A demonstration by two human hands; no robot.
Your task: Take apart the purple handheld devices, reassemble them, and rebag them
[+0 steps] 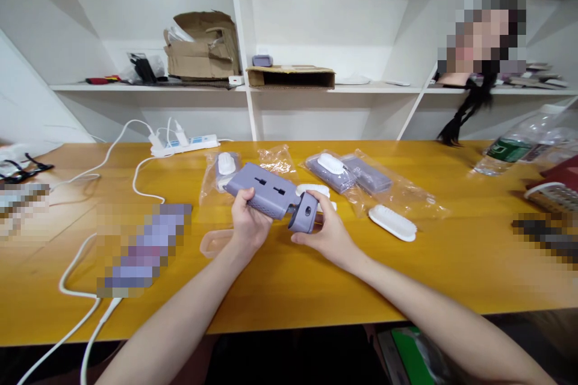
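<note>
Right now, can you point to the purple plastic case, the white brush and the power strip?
Purple plastic case point(266, 192): head view, on its slotted side.
White brush point(392, 222): head view, on the middle of its top.
Power strip point(189, 145): head view, on its white body.

Your left hand point(246, 221) curls closed, palm up; your right hand point(327, 237) grasps just beside it, fingers bent; your left forearm point(169, 316) and right forearm point(433, 307) slant inward.

2 hands point(246, 216), 3 lilac pkgs point(327, 173)
</note>
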